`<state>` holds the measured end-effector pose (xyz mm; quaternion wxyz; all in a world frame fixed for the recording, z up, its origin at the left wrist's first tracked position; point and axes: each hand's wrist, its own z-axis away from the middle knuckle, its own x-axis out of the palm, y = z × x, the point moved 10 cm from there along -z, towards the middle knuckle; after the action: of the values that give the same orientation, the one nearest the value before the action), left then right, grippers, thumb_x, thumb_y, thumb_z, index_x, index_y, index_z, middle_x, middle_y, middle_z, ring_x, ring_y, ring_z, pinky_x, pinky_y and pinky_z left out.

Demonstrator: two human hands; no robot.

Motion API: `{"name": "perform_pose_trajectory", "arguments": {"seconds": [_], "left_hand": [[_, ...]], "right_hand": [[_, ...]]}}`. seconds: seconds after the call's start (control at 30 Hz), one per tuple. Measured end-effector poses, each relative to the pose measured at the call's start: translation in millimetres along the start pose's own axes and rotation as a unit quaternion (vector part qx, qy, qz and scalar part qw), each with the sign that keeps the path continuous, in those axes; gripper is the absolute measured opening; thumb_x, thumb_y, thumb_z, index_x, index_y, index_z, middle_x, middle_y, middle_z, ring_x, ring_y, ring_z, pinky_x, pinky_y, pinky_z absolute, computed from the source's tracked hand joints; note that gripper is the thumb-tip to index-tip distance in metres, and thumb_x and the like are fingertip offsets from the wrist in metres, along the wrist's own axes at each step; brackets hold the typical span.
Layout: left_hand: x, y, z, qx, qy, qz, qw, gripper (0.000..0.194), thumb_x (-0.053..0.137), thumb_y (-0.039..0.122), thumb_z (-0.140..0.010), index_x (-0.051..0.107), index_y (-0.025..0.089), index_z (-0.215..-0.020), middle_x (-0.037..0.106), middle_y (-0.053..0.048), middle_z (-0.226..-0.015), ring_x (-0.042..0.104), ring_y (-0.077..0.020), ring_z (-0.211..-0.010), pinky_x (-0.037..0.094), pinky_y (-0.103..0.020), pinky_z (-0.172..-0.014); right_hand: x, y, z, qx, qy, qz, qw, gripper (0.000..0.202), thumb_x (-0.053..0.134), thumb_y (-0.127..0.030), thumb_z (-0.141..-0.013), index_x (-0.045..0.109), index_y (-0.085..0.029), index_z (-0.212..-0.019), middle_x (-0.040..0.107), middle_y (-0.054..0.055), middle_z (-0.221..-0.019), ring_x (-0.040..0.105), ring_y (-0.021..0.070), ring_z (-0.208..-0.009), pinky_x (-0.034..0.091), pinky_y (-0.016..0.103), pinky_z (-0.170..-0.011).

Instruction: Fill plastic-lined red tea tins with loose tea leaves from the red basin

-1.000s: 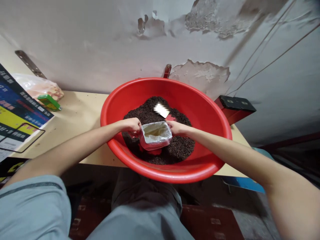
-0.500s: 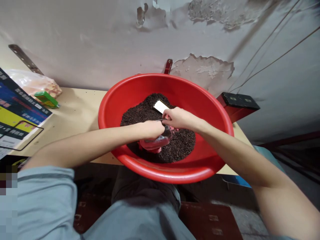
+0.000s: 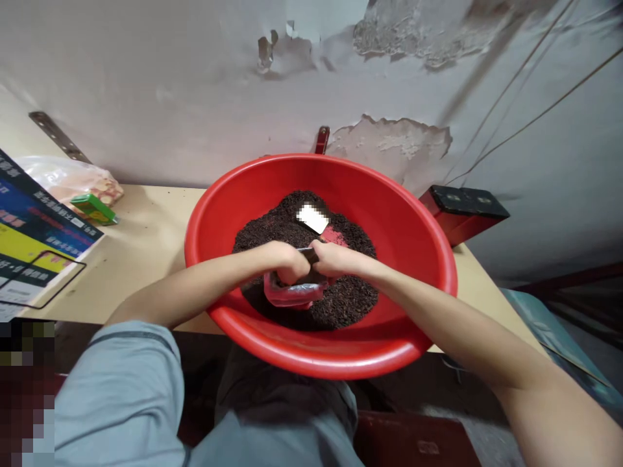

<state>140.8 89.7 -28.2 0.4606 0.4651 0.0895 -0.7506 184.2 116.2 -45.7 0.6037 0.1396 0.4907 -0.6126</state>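
Observation:
A wide red basin point(image 3: 409, 214) holds a heap of small dark grains point(image 3: 350, 301). Over the heap sits a clear plastic bag point(image 3: 294, 297) with pinkish-red stuff showing through its side. My left hand point(image 3: 291, 264) is closed at the bag's mouth, its fingertips hidden inside the opening. On the opposite side, my right hand point(image 3: 333, 259) pinches the bag's upper edge. Just beyond my hands, pink powder point(image 3: 335, 237) lies on the grains beside a flat object with a blurred-out white face point(image 3: 314, 217).
The basin stands on a pale wooden table point(image 3: 146, 227) against a peeling wall. To the left are a printed box point(image 3: 43, 240), a small green packet point(image 3: 94, 209) and a plastic bag with pale contents point(image 3: 73, 178). A black-topped red object point(image 3: 462, 211) is behind right.
My left hand has gone deeper into the bag's mouth, which now gapes wider. My right hand has moved down toward me, uncovering pink powder. The view has shifted slightly.

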Motion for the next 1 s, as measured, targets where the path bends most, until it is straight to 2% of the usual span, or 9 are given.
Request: {"name": "perform_pose_trajectory", "arguments": {"seconds": [0.1,0.2,0.27,0.33,0.43,0.53,0.67,0.8,1.0], "left_hand": [[-34.0,-9,22,-0.017,0.048,-0.083,0.995,0.018,0.074,0.022,-0.084,0.083,0.020,-0.100,0.079,-0.007,-0.090,0.072,-0.0235,-0.084,0.052,-0.031,-0.076],[-53.0,-34,25,-0.086,0.118,-0.146,0.978,0.050,0.085,0.039,-0.079,0.077,0.019,-0.124,0.077,-0.015,-0.122,0.073,-0.0309,-0.107,0.053,-0.033,-0.083],[-35.3,-44,11,-0.084,0.063,-0.139,0.985,0.052,0.085,0.036,-0.079,0.076,0.020,-0.128,0.077,-0.015,-0.125,0.074,-0.0307,-0.108,0.054,-0.032,-0.083],[-18.7,-46,-4,-0.063,0.021,-0.130,0.989,0.038,0.078,0.026,-0.084,0.080,0.017,-0.120,0.080,-0.016,-0.117,0.075,-0.0284,-0.100,0.054,-0.031,-0.080],[-15.2,-41,-17,-0.038,0.040,-0.152,0.987,0.030,0.068,0.016,-0.084,0.083,0.013,-0.110,0.081,-0.017,-0.107,0.077,-0.0270,-0.094,0.054,-0.029,-0.075],[-12.5,-34,-21,-0.017,0.045,-0.163,0.985,0.033,0.066,0.015,-0.084,0.082,0.012,-0.112,0.082,-0.018,-0.103,0.078,-0.0278,-0.092,0.054,-0.029,-0.072],[-20.7,-44,-26,-0.050,0.086,-0.167,0.981,0.036,0.066,0.021,-0.087,0.080,0.012,-0.119,0.081,-0.021,-0.108,0.078,-0.0336,-0.098,0.057,-0.034,-0.075],[-49.6,-73,-38,-0.115,0.163,-0.170,0.965,0.042,0.065,0.023,-0.089,0.077,0.013,-0.128,0.079,-0.022,-0.118,0.076,-0.0359,-0.111,0.059,-0.038,-0.089],[-95.5,-119,-35,-0.211,0.213,-0.148,0.942,0.048,0.066,0.018,-0.086,0.076,0.018,-0.133,0.076,-0.017,-0.128,0.072,-0.0341,-0.120,0.056,-0.037,-0.098]], "right_hand": [[2,-1,4,0.007,-0.043,-0.101,0.994,0.038,0.066,-0.018,-0.093,0.057,-0.019,-0.130,0.077,0.010,-0.098,0.073,0.0209,-0.066,0.061,0.033,-0.057],[-11,7,5,0.014,-0.081,-0.172,0.982,0.034,0.069,-0.032,-0.098,0.059,-0.019,-0.128,0.078,0.010,-0.101,0.075,0.0197,-0.072,0.063,0.030,-0.060],[-41,27,1,0.031,-0.022,-0.198,0.980,0.039,0.068,-0.042,-0.100,0.060,-0.020,-0.131,0.079,0.011,-0.105,0.076,0.0185,-0.074,0.061,0.027,-0.058],[-80,58,-2,0.066,0.098,-0.184,0.976,0.043,0.068,-0.043,-0.101,0.059,-0.019,-0.136,0.079,0.012,-0.108,0.076,0.0176,-0.075,0.058,0.023,-0.054],[-113,100,-2,0.123,0.210,-0.140,0.960,0.043,0.068,-0.037,-0.101,0.062,-0.014,-0.137,0.079,0.015,-0.110,0.076,0.0177,-0.077,0.055,0.021,-0.050],[-114,120,-5,0.145,0.217,-0.138,0.955,0.042,0.070,-0.036,-0.099,0.065,-0.013,-0.134,0.080,0.014,-0.107,0.077,0.0190,-0.077,0.056,0.023,-0.050],[-108,111,-6,0.118,0.210,-0.127,0.962,0.044,0.075,-0.038,-0.095,0.068,-0.014,-0.132,0.081,0.014,-0.105,0.078,0.0205,-0.077,0.055,0.024,-0.049],[-105,97,-4,0.090,0.203,-0.118,0.968,0.049,0.077,-0.042,-0.093,0.069,-0.015,-0.132,0.081,0.013,-0.101,0.078,0.0200,-0.075,0.055,0.024,-0.050],[-106,99,-1,0.094,0.202,-0.101,0.970,0.043,0.071,-0.036,-0.098,0.068,-0.014,-0.134,0.081,0.013,-0.105,0.078,0.0197,-0.079,0.056,0.024,-0.052]]}}
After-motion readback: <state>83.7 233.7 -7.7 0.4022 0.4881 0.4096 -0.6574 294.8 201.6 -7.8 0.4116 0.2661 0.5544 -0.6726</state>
